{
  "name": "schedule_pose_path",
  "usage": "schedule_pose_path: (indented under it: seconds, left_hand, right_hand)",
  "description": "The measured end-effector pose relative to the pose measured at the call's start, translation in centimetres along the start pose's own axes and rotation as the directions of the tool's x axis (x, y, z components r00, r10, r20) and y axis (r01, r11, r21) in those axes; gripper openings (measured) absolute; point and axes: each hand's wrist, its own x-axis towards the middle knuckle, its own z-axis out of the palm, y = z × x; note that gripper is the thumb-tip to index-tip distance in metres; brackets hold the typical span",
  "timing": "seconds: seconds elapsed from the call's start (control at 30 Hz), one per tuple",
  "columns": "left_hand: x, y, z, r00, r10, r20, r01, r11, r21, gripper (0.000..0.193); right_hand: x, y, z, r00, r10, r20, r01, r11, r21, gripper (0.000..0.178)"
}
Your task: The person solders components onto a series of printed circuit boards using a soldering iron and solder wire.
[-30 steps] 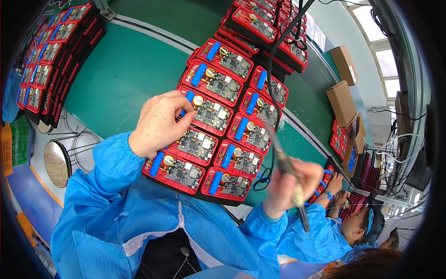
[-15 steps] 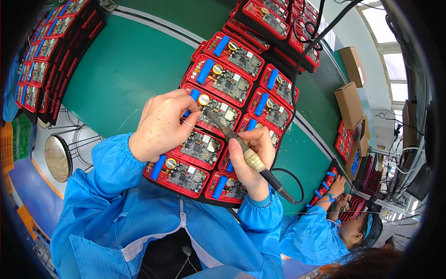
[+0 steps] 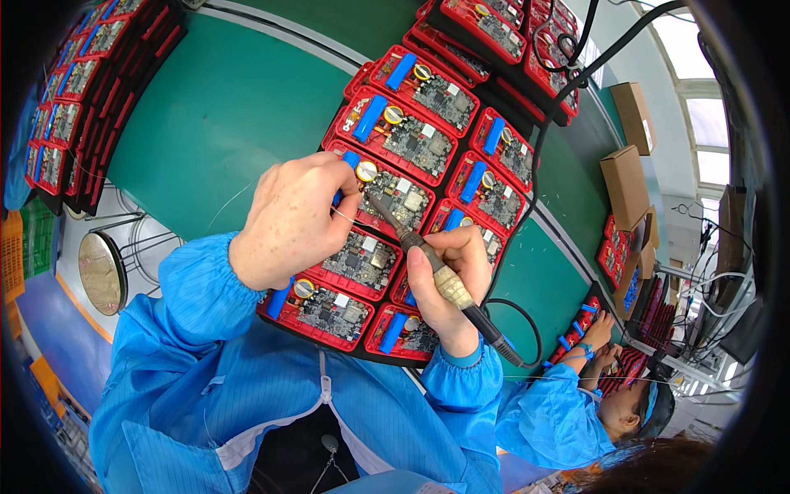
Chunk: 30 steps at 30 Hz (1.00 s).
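In its case (image 3: 428,207), the board (image 3: 398,193) is seemingly being soldered: left of it the left hand (image 3: 292,210) is pinching wire (image 3: 346,216), right of it the right hand (image 3: 457,323) is gripping the iron (image 3: 451,286), its tip (image 3: 382,208) probably needing wire next.

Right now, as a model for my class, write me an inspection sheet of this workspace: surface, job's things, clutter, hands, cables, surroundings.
Surface: green bench top.
Job's things: red cases holding circuit boards, set side by side; soldering iron; thin wire.
Clutter: cardboard boxes beyond, at right.
Hands: left hand pinches the thin wire; right hand grips the soldering iron, tip pointing at a board.
Cables: black cable passing near the cases' right side.
Surroundings: round stool at left; co-worker in blue at right.
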Motion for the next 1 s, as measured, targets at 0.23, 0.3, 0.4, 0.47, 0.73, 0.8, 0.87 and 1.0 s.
schedule_pose_path:
  seconds: [0.23,0.3,0.4,0.47,0.73,0.8,0.87,1.0]
  left_hand:
    - [0.0,0.3,0.0,1.000,-0.006,0.010,0.006,1.000,0.011,0.007]
    - [0.1,0.4,0.0,1.000,-0.011,0.007,0.011,1.000,0.026,0.007]
    - [0.2,0.5,-0.1,1.000,-0.008,0.011,0.007,0.999,0.032,0.007]
    - [0.2,0.4,-0.1,1.000,-0.007,0.015,0.007,0.999,0.033,0.007]
    - [0.1,0.2,-0.1,1.000,-0.003,0.018,0.002,1.000,0.030,0.007]
    - [-0.1,0.0,-0.4,0.999,0.008,0.038,-0.009,1.000,0.009,0.008]
    - [-0.4,-0.1,-0.8,0.999,0.023,0.046,-0.022,1.000,-0.007,0.008]
    - [-1.8,0.6,-2.2,0.996,-0.002,-0.087,-0.013,0.987,-0.162,0.009]
  right_hand:
    - [0.0,0.4,0.0,0.999,-0.036,-0.004,0.036,0.999,0.024,0.022]
    - [0.0,0.1,0.0,1.000,-0.011,0.003,0.011,1.000,0.023,0.022]
    - [0.2,0.2,0.0,1.000,-0.007,0.004,0.007,1.000,0.016,0.022]
    - [0.1,0.3,0.0,1.000,-0.027,-0.004,0.027,1.000,0.010,0.022]
    - [-1.1,-1.3,-1.8,0.997,-0.017,-0.076,0.024,0.995,0.092,0.024]
    - [-1.4,-1.3,-2.2,0.991,-0.074,-0.113,0.079,0.996,0.040,0.026]
    - [-1.7,-2.1,-2.5,0.990,-0.082,-0.117,0.084,0.996,0.007,0.027]
    - [-2.1,-2.5,-2.6,0.990,-0.120,-0.068,0.118,0.993,-0.030,0.041]
